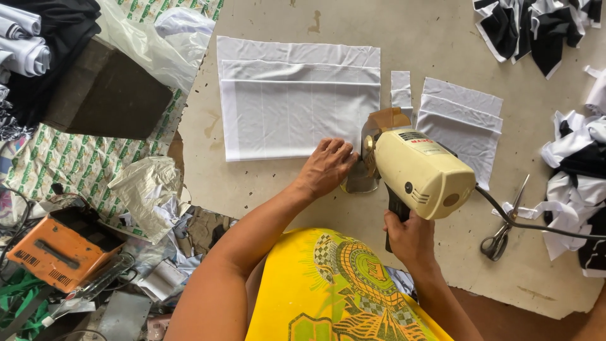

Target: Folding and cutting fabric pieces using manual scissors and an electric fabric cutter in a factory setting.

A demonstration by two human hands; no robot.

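Scissors [503,228] lie right of cutter [420,170]; fabric scraps [571,189] beyond.

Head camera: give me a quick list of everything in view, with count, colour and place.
White fabric stack: one, white, layered, centre of the board.
Cut fabric pieces: two or three, white, right of the stack.
Electric cloth cutter: one, cream body with amber guard, at the stack's right edge.
Scissors: one pair, metal, right of the cutter.
Fabric scraps: heaps, black and white, right edge and top right.
Orange box: one, lower left among clutter.
Plastic bags: several, clear, left side.
Left hand: flat on the stack's lower right corner.
Right hand: gripping the cutter's handle.
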